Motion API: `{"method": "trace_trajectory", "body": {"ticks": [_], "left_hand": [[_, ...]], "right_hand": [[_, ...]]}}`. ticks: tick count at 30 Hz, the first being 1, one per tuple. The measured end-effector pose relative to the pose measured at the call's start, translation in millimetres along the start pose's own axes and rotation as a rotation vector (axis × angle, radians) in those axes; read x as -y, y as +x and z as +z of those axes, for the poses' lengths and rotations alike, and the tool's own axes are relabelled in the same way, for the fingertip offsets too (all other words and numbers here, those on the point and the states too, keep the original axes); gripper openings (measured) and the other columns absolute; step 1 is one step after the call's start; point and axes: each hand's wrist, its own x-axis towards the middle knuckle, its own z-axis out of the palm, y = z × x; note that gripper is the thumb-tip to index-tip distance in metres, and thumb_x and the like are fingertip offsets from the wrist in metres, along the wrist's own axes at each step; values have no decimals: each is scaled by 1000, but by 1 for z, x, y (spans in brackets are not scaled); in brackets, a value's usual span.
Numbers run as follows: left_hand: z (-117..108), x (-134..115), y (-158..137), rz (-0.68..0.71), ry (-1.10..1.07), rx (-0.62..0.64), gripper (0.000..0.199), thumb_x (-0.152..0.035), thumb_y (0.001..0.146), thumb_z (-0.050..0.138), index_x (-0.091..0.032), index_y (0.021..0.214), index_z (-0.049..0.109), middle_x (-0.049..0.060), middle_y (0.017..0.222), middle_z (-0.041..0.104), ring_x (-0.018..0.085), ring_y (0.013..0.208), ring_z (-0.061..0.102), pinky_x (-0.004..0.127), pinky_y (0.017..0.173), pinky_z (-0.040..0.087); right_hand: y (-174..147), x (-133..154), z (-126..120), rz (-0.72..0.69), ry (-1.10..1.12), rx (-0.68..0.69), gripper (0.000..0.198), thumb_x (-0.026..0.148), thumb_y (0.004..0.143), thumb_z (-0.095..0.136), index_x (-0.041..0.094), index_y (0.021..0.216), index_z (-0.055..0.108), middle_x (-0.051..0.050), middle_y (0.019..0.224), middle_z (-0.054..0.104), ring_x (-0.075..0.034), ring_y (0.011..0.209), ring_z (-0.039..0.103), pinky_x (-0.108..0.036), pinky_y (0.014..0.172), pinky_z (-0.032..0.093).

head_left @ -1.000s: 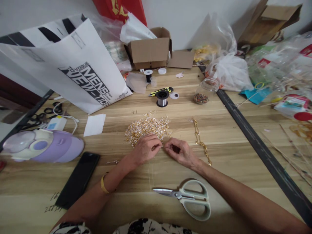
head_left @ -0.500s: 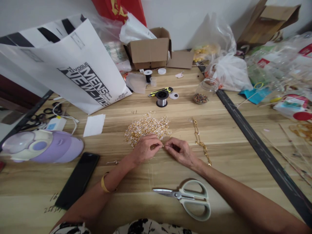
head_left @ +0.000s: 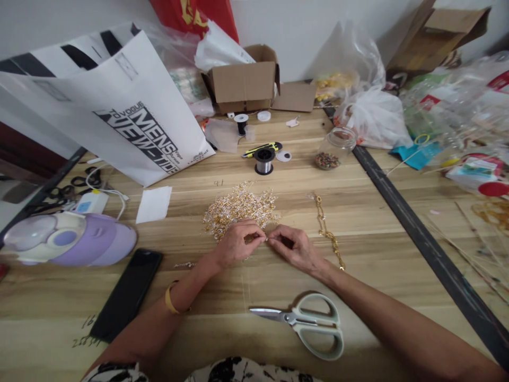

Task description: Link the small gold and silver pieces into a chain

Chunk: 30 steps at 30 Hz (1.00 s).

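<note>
My left hand (head_left: 240,241) and my right hand (head_left: 293,246) meet fingertip to fingertip over the table, each closed in a pinch. Whatever sits between the fingertips is too small to name. A heap of small gold and white beaded pieces (head_left: 238,207) lies just beyond my left hand, partly covered by it. Right of my right hand a gold chain (head_left: 326,232) stretches along the wood. Scissors with pale handles (head_left: 302,321) lie nearer to me, blades pointing left. A short beaded piece (head_left: 184,265) rests by my left forearm.
Behind the heap stand a wire spool (head_left: 264,161), a yellow utility knife (head_left: 260,149) and a glass jar of beads (head_left: 334,149). A black phone (head_left: 127,294) and a purple bottle (head_left: 95,239) lie left. A large paper bag (head_left: 119,106) and a cardboard box (head_left: 244,82) stand farther back.
My fingertips have shifted very slightly; both hands keep their pinch in the same place. Nothing else has visibly moved.
</note>
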Motion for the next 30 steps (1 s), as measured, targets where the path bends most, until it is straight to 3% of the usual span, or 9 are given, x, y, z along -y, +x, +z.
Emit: {"method": "trace_trajectory", "body": {"ticks": [20, 30], "left_hand": [[1, -4, 1, -93, 11, 41, 10, -13, 79, 60, -14, 70, 63, 1, 65, 61, 12, 63, 53, 24, 63, 41], [2, -4, -1, -98, 45, 48, 12, -14, 81, 57, -15, 71, 64, 2, 66, 62, 13, 65, 54, 26, 66, 43]], "right_hand": [[0, 2, 1, 7, 38, -26, 13, 28, 84, 57, 15, 82, 62, 0, 63, 55, -10, 54, 45, -21, 49, 36], [0, 1, 2, -14, -15, -22, 14, 26, 85, 55, 15, 85, 64, -3, 73, 63, -11, 59, 50, -22, 54, 39]]}}
